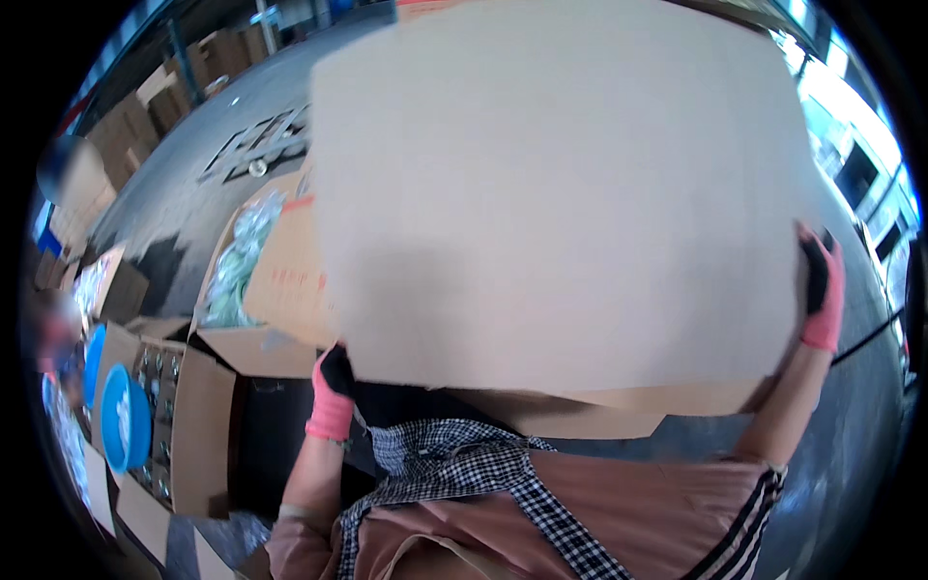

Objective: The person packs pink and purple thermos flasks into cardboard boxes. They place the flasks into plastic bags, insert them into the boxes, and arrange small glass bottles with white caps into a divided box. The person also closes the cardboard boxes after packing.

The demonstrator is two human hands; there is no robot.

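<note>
A large, plain cardboard sheet (570, 203) is held up in front of me and fills most of the view. I cannot tell whether it is a single panel or the side of a carton. My left hand (333, 391), in a pink glove with dark fingers, grips its lower left corner. On its right edge, my right hand (824, 295) in a matching glove presses against the board, fingers pointing up. Brown cardboard flaps (580, 420) show below its lower edge. Whatever lies behind the sheet is hidden.
Left of the sheet, an open carton (256, 353) holds clear plastic-wrapped greenish goods (242, 261). Nearer stands a divided carton (203, 435) of glassy items, with a blue basin (126, 420) on it. Blurred people are at far left. A metal frame (261, 145) lies on the floor.
</note>
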